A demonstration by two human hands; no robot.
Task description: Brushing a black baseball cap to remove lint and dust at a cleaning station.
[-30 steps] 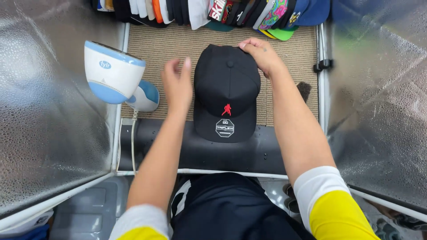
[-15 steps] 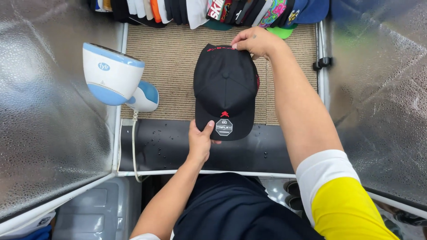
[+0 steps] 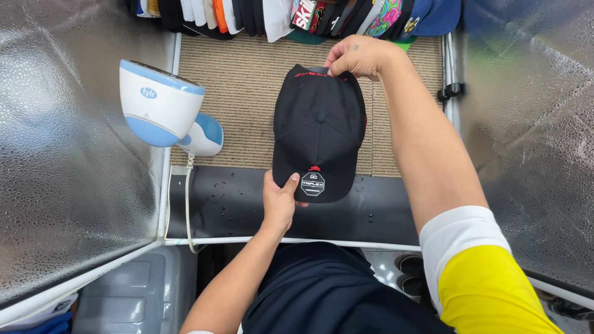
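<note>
Currently, at far left, a foil panel (image 3: 68, 154) with a pebbled silver face slopes down toward the work surface. Just beside its inner edge stands a steamer (image 3: 162, 104), white with pale blue trim, its head tilted and facing left. Its cord (image 3: 187, 204) drops from the base and runs down across the dark strip (image 3: 229, 201), which lies along the near edge of the surface and carries scattered water drops. Below the frame rail, a grey bin (image 3: 133, 291) sits at lower left.

Behind the strip lies a tan mat (image 3: 247, 86), woven and ribbed. A row of caps (image 3: 297, 15) in mixed colours lines its far edge.

The left hand (image 3: 278, 201) comes up from below, thumb on top of the brim and fingers beneath it, closed on the brim's near-left edge. The cap (image 3: 318, 130) is black, crown up, with a button at the top, a small red mark on the front and a dark round sticker on the brim. It lies partly over the mat and partly over the strip, brim toward the person; whether it rests on the surface or is held just above it cannot be told.

The right hand (image 3: 359, 57) reaches in from the right and is closed on the cap's far rim, fingers curled over the back edge. The forearm crosses the mat, with a white and yellow sleeve (image 3: 476, 266) at the upper arm.

At far right, a second foil panel (image 3: 532, 136) mirrors the first, with a black clip (image 3: 450, 93) on its rail.
</note>
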